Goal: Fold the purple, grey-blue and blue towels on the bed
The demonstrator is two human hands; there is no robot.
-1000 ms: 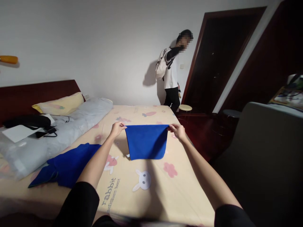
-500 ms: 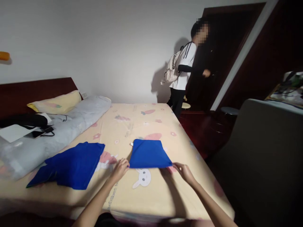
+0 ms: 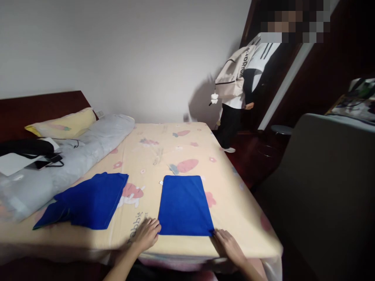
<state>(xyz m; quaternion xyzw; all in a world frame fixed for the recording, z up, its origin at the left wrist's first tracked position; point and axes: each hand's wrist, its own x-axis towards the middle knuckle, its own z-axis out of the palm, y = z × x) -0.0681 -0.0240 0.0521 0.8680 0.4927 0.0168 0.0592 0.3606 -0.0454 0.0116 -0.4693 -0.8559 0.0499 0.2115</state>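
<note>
A blue cloth (image 3: 185, 205) lies spread flat on the bed, with a small white tag at its far left corner. My left hand (image 3: 150, 233) is closed on its near left corner, close to the mattress edge. At the near right corner, my right hand (image 3: 228, 244) pinches the fabric, its fingertips partly hidden. A second blue cloth (image 3: 92, 201), crumpled and unevenly spread, rests to the left, apart from both hands.
The bed (image 3: 164, 148) has a cream sheet with carrot and rabbit prints. A grey rolled quilt (image 3: 96, 136), a yellow pillow (image 3: 67, 124) and a phone lie at left. A person with a backpack (image 3: 234, 76) stands by the door. A grey chair back (image 3: 319, 175) rises at right.
Both hands have come nearer to me and down, and the cloth's near edge now lies flat on the sheet. The person has moved right and come closer.
</note>
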